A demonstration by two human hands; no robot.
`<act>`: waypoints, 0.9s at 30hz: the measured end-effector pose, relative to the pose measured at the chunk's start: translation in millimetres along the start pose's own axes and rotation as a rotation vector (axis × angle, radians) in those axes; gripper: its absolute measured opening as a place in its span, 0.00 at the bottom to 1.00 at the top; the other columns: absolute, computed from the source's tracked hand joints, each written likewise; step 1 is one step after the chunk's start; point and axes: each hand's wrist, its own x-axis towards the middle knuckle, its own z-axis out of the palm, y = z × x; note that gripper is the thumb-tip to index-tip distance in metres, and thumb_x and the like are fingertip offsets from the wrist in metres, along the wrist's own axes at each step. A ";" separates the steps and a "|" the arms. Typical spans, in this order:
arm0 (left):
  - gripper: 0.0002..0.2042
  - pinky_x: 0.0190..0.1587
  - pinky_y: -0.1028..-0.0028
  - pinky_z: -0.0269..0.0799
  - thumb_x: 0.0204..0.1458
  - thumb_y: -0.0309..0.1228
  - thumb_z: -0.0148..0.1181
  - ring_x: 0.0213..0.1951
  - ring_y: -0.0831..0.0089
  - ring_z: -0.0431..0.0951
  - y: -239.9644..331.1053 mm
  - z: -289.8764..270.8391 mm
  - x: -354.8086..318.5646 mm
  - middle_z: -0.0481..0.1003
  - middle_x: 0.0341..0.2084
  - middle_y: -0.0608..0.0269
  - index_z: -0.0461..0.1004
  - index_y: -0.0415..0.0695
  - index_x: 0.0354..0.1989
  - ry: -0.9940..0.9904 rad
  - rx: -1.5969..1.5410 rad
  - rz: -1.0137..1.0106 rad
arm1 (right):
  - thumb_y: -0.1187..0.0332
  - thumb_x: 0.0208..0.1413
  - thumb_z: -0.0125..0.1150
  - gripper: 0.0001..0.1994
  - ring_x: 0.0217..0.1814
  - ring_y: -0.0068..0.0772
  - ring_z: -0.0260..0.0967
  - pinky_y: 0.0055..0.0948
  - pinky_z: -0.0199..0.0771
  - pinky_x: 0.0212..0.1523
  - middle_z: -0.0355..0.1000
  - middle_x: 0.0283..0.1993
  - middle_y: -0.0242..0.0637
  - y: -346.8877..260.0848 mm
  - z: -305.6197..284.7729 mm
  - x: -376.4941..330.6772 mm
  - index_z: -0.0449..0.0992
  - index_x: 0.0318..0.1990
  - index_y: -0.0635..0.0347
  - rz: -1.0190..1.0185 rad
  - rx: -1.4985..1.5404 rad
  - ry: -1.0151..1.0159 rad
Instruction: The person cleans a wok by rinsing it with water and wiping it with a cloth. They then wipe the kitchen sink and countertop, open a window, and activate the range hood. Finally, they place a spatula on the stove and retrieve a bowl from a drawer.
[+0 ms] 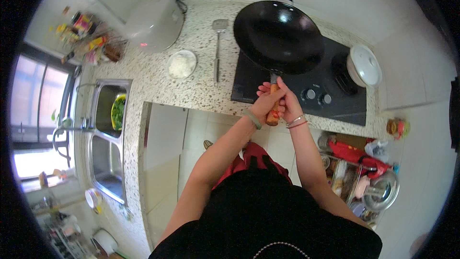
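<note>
Black and deep, the wok (280,38) is above the hob (342,98), reaching toward the worktop's (195,91) rear edge, with its wooden handle (272,118) jutting over the front edge. Left hand (263,107) and right hand (290,101) are both wrapped round that handle, touching each other. The step in hand looks like holding or positioning the wok; whether its base bears on a burner cannot be told. Any shift would call for a firm, even two-handed grip, keeping the rim clear of the white lidded pot (364,65) by the worktop's right edge.
</note>
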 end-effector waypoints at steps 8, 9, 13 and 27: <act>0.12 0.12 0.84 0.54 0.56 0.35 0.57 0.13 0.86 0.60 3.3 7.7 -46.4 0.63 0.17 0.74 0.63 0.48 0.25 0.005 0.088 0.098 | 0.45 0.61 0.45 0.30 0.51 0.36 0.69 0.31 0.69 0.53 0.71 0.48 0.46 8.2 36.2 -21.0 0.69 0.49 0.68 0.012 -0.137 -0.048; 0.10 0.11 0.84 0.54 0.56 0.33 0.56 0.12 0.86 0.59 1.9 5.0 -56.2 0.63 0.17 0.73 0.63 0.47 0.26 -0.003 0.019 0.106 | 0.45 0.61 0.44 0.29 0.51 0.36 0.69 0.31 0.69 0.53 0.71 0.47 0.46 11.9 42.5 -23.3 0.69 0.49 0.68 0.011 -0.171 -0.072; 0.07 0.11 0.83 0.55 0.56 0.30 0.53 0.11 0.86 0.59 9.1 16.7 -124.3 0.62 0.16 0.72 0.61 0.47 0.29 0.081 -0.031 0.224 | 0.45 0.60 0.46 0.28 0.45 0.33 0.72 0.29 0.72 0.48 0.73 0.46 0.43 31.9 80.9 -34.0 0.71 0.48 0.67 0.050 -0.283 -0.125; 0.05 0.12 0.81 0.59 0.54 0.27 0.51 0.12 0.82 0.61 -51.1 -105.5 -343.2 0.61 0.15 0.69 0.60 0.45 0.32 0.437 -0.154 0.677 | 0.51 0.65 0.40 0.26 0.48 0.36 0.71 0.33 0.71 0.50 0.71 0.48 0.47 235.6 229.5 -42.5 0.68 0.50 0.70 0.481 -0.507 -0.649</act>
